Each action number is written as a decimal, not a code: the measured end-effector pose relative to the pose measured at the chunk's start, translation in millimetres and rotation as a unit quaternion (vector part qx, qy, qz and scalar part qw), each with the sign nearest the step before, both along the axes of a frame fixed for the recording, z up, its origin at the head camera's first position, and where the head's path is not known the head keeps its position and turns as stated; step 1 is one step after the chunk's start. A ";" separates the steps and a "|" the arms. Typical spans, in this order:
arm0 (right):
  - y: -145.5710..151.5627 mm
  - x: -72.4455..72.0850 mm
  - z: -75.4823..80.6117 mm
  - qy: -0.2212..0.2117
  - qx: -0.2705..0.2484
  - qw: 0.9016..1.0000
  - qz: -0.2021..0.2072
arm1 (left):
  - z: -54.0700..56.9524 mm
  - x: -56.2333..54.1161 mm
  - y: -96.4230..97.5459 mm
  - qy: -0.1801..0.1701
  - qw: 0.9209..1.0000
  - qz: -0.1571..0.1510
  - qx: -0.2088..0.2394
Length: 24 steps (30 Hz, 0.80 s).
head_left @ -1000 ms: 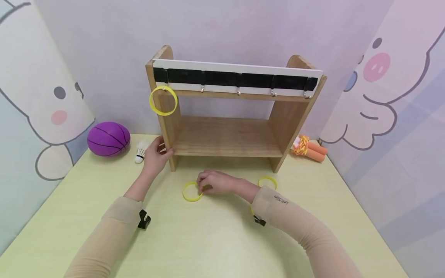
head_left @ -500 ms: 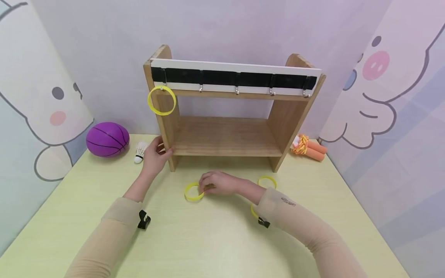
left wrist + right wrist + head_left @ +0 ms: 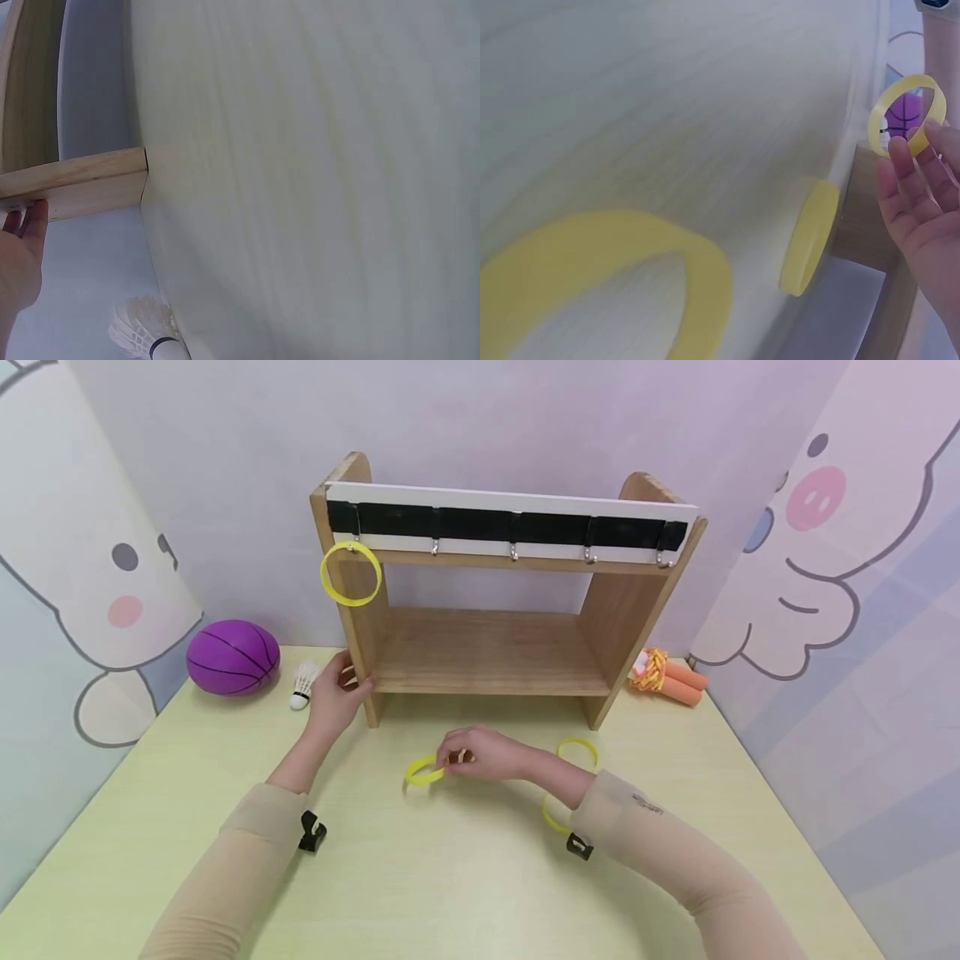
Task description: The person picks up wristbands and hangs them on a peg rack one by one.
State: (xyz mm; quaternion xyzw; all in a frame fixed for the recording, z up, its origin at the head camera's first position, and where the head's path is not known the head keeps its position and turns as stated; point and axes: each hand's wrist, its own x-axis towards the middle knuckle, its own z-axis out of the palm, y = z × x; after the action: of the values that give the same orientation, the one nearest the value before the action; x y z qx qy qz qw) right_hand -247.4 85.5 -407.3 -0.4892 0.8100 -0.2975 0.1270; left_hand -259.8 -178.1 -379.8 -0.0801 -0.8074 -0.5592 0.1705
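In the head view, a wooden shelf (image 3: 491, 652) stands at the back with a row of metal hooks along its top front. My left hand (image 3: 333, 700) holds its left side panel, thumb on the front edge; the left wrist view also shows this hand (image 3: 21, 262) on the wood. Thumb and fingers of my right hand (image 3: 487, 753) pinch a yellow ring (image 3: 412, 767), tilted and slightly above the table. From the leftmost hook hangs another yellow ring (image 3: 351, 602). Two more rings, a farther one (image 3: 579, 741) and a nearer one (image 3: 553, 821), lie by my right forearm.
Left of the shelf are a purple ball (image 3: 233, 657) and a shuttlecock (image 3: 303, 685). At its right lies an orange-handled bundle (image 3: 671, 682), perhaps a jump rope. Printed walls enclose the pale table (image 3: 420, 893) at the back and sides.
The right hand has lifted its yellow ring slightly off the table, tilting it and shifting a little to the right. My left hand stays on the shelf panel.
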 end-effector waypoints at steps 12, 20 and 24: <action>13.0 12.4 24.1 -0.044 -0.091 0.995 -0.024 | -0.3 0.4 0.9 -0.003 1.000 -0.005 0.006; 19.6 20.8 45.5 -0.018 -0.139 0.989 -0.038 | -0.6 0.6 -0.5 -0.006 1.000 -0.007 0.001; 22.4 23.6 59.0 -0.005 -0.161 0.986 -0.045 | -0.4 -0.4 -1.0 -0.004 1.000 -0.008 0.003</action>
State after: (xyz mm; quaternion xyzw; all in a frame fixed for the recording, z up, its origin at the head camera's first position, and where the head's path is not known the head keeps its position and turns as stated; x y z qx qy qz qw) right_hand -223.8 107.9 -348.3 -0.4643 0.7722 -0.4321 0.0372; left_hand -260.2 -179.1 -380.1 -0.0841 -0.8056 -0.5634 0.1628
